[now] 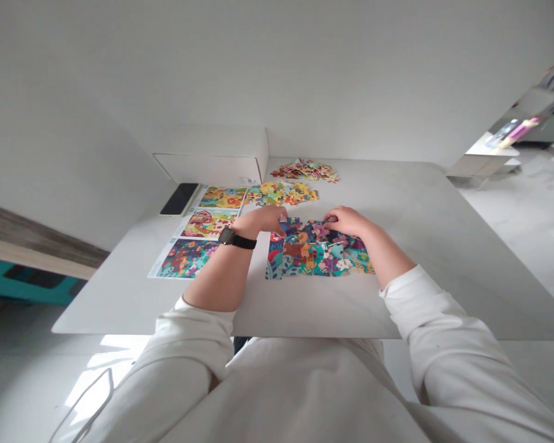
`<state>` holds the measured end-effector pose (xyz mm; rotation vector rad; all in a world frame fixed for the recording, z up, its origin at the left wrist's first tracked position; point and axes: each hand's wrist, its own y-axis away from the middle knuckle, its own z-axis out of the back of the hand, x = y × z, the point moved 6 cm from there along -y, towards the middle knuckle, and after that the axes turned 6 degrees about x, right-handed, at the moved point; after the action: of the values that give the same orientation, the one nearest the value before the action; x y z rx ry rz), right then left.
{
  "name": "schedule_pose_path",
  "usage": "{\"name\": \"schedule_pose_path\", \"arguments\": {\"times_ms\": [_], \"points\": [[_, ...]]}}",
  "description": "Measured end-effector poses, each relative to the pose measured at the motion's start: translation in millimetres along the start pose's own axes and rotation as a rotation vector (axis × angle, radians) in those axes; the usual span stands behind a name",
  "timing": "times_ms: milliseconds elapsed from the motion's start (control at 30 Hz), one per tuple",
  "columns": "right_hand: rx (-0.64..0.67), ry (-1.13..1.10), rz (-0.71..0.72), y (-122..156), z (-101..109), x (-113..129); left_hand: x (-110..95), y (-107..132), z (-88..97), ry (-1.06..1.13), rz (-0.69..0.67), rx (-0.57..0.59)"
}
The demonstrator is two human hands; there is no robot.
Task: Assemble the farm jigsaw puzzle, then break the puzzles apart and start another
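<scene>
A partly joined jigsaw puzzle, dark blue and teal with animals and leaves, lies on the table in front of me. My left hand is at its upper left corner, thumb and fingers closed around a blue puzzle piece. At the upper right edge, the curled fingers of my right hand pinch a small dark puzzle piece, partly covered by the fingertips. Several loose pieces overlap on the right part of the puzzle.
Left of the puzzle lie printed picture sheets beside a phone. A white box stands behind them against the wall. Yellow puzzle pieces and red-toned puzzle pieces form two piles at the back of the white table.
</scene>
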<state>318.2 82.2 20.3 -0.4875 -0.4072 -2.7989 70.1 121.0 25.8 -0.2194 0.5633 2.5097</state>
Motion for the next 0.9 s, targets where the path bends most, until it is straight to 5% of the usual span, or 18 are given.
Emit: {"name": "schedule_pose_path", "arguments": {"times_ms": [467,700,900], "points": [[0.159,-0.271,0.135,3.1,-12.2,14.7,-7.3,2.2,0.4,0.309,-0.131,0.106],[0.153,-0.164,0.113,4.6,-7.9,15.2,-10.8,19.1,26.1,0.482,-0.225,-0.080],[0.130,-0.070,0.009,-0.7,-6.2,17.4,-7.9,8.7,14.2,0.132,-0.037,-0.027]]}}
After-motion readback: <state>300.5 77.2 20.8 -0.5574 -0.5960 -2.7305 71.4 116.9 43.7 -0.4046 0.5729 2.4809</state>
